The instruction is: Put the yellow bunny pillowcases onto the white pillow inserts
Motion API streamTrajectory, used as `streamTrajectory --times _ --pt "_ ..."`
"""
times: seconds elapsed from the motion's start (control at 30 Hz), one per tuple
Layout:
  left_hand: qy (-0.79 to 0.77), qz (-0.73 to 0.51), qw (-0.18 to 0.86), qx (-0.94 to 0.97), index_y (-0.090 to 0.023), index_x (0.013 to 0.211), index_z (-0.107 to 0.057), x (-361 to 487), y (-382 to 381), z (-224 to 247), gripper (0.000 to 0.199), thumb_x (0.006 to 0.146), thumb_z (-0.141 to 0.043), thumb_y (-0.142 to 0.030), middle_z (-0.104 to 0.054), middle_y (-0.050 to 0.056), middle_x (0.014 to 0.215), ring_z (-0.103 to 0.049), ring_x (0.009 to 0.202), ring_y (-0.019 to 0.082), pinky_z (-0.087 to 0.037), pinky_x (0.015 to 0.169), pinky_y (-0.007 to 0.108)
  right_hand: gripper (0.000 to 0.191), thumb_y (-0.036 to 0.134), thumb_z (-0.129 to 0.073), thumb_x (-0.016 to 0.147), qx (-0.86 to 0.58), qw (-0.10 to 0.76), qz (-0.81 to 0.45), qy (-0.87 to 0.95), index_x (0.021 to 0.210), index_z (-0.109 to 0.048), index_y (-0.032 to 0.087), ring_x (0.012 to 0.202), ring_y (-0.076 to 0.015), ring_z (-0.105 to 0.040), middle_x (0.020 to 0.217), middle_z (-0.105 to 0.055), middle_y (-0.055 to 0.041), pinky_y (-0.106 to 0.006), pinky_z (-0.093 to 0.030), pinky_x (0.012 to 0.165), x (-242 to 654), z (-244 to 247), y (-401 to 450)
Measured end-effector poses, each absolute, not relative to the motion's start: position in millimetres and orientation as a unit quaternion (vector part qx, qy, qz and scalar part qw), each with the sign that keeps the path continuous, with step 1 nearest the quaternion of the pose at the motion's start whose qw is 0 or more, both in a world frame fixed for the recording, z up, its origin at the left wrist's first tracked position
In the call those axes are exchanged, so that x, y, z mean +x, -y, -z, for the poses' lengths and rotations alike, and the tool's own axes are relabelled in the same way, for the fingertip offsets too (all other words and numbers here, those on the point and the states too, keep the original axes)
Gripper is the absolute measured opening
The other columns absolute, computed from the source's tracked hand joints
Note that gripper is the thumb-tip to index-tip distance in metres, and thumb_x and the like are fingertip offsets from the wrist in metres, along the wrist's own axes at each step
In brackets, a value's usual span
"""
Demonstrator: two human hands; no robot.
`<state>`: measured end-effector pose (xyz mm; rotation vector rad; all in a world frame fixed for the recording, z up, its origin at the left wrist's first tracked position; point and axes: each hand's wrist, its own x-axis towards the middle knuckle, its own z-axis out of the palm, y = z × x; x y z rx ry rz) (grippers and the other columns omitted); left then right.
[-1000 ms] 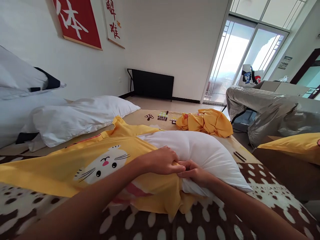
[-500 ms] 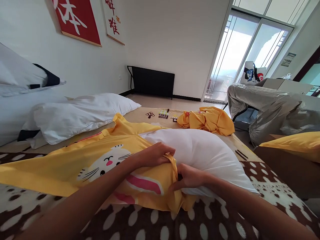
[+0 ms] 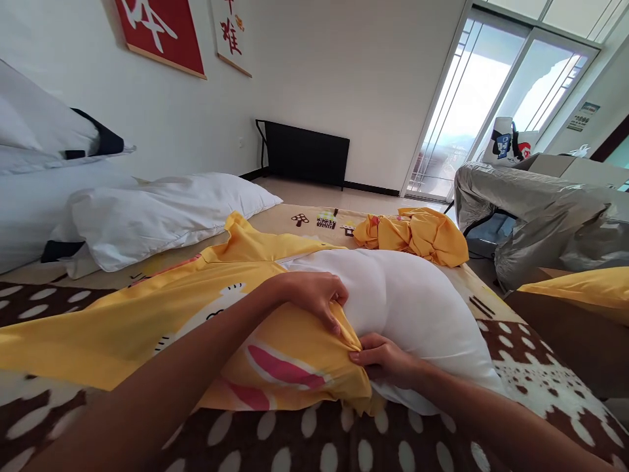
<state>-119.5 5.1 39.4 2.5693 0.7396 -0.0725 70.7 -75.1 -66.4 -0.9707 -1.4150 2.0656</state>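
Observation:
A yellow pillowcase (image 3: pixel 289 321) with a white rabbit face and pink ears lies over the left part of a white pillow (image 3: pixel 417 301). The pillow's right part bulges out of the case's opening. My left hand (image 3: pixel 319 298) is closed on the upper edge of that opening, fingers curled over the fabric. Just below and to the right, my right hand (image 3: pixel 386 359) pinches the same edge between thumb and fingers. The pillow end inside the case is hidden by the cloth.
Beneath lies a brown and cream patterned blanket (image 3: pixel 275 436). A second white pillow (image 3: pixel 171 213) rests at the left, and crumpled yellow cloth (image 3: pixel 417 236) at the back right. A cardboard box (image 3: pixel 555 341) with yellow fabric (image 3: pixel 584 288) stands at the right.
My right hand has gone from reaching inside the opening to pinching its edge. The left hand has shifted its hold slightly. The whole view has tilted a little.

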Motion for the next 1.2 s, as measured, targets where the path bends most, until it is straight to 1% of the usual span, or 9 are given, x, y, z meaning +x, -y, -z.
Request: streamTrajectory --times 0.17,0.27,0.37,0.47,0.57,0.67,0.87,1.07,1.2 --pt "-0.261 -0.078 0.135 0.953 -0.018 0.071 -0.052 -119.5 0.8 -26.0 0.011 0.076 -0.059 -0.024 -0.058 0.003 0.093 -0.051 0.092 0.018 -0.037 0.084 0.029 0.037 0.042 -0.071 0.060 -0.348 0.265 -0.766 0.472 0.061 -0.043 0.017 0.042 -0.0028 -0.016 0.050 -0.026 0.0102 -0.024 -0.008 0.042 71.3 71.2 74.5" --pt "-0.268 -0.163 0.065 0.947 -0.018 0.075 -0.051 -126.1 7.2 0.7 0.015 0.085 -0.051 -0.029 -0.047 0.009 0.132 -0.036 0.125 0.025 -0.026 0.102 0.042 0.036 0.049 -0.065 0.069 -0.371 0.270 -0.728 0.509 0.072 -0.048 0.017 0.044 -0.0037 -0.019 0.054 -0.030 0.0091 -0.022 -0.013 0.042 70.6 54.4 84.9" --pt "-0.294 -0.198 -0.011 0.935 -0.017 0.090 -0.052 -133.1 13.2 20.7 0.023 0.089 -0.044 -0.039 -0.034 0.014 0.145 -0.022 0.137 0.030 -0.020 0.105 0.050 0.032 0.044 -0.060 0.077 -0.432 0.223 -0.568 0.664 0.096 -0.054 0.019 0.048 -0.0066 -0.036 0.066 -0.050 0.0047 -0.022 -0.027 0.047 73.6 9.8 89.0" --pt "-0.318 -0.204 -0.039 0.925 -0.013 0.107 -0.047 -133.2 17.8 26.2 0.041 0.087 -0.044 -0.049 -0.048 0.020 0.132 -0.040 0.124 0.032 -0.026 0.099 0.049 0.034 0.035 -0.054 0.082 -0.510 0.239 -0.205 0.801 0.114 -0.053 0.023 0.063 -0.0121 -0.050 0.086 -0.064 -0.0014 -0.027 -0.037 0.065 85.0 -42.8 60.3" --pt "-0.345 -0.180 -0.048 0.920 -0.013 0.098 -0.051 -126.7 21.3 23.1 0.041 0.084 -0.047 -0.050 -0.062 0.015 0.103 -0.057 0.093 0.028 -0.036 0.087 0.043 0.030 0.037 -0.047 0.087 -0.567 0.210 0.056 0.795 0.110 -0.057 0.022 0.087 -0.0211 -0.056 0.095 -0.065 -0.0059 -0.035 -0.036 0.081 102.7 -68.1 -0.7" --pt "-0.358 -0.157 -0.084 0.916 -0.014 0.086 -0.053 -119.0 24.1 22.0 0.030 0.080 -0.051 -0.044 -0.062 0.010 0.086 -0.058 0.080 0.025 -0.038 0.082 0.040 0.042 0.044 -0.038 0.091 -0.627 0.103 0.063 0.770 0.122 -0.052 0.018 0.109 -0.0260 -0.051 0.116 -0.060 -0.0130 -0.041 -0.029 0.095 116.2 -51.9 -55.8" --pt "-0.333 -0.162 -0.154 0.916 -0.016 0.083 -0.055 -118.8 23.3 34.4 0.032 0.086 -0.046 -0.046 -0.063 0.009 0.082 -0.058 0.076 0.022 -0.039 0.076 0.037 0.044 0.043 -0.035 0.093 -0.645 0.045 0.010 0.763 0.100 -0.066 0.012 0.096 -0.0242 -0.060 0.103 -0.067 -0.0153 -0.035 -0.037 0.085 115.0 9.3 -74.8" --pt "-0.226 -0.246 -0.322 0.886 -0.016 0.060 -0.051 -139.4 31.8 34.0 0.033 0.090 -0.040 -0.027 -0.056 0.005 0.061 -0.050 0.059 0.016 -0.034 0.064 0.033 0.043 0.044 -0.033 0.094 -0.667 0.114 0.070 0.732 0.090 -0.066 0.016 0.084 -0.0218 -0.060 0.095 -0.068 -0.0129 -0.029 -0.035 0.067 108.6 -18.9 -38.5" --pt "-0.145 -0.313 -0.393 0.852 -0.017 0.053 -0.046 -146.7 44.8 7.0 0.041 0.091 -0.037 -0.029 -0.046 0.002 0.051 -0.036 0.047 0.013 -0.027 0.053 0.031 0.045 0.042 -0.030 0.095 -0.650 0.259 0.207 0.684 0.070 -0.059 0.018 0.064 -0.0161 -0.053 0.070 -0.064 -0.0058 -0.027 -0.028 0.060 101.4 -68.9 20.1"
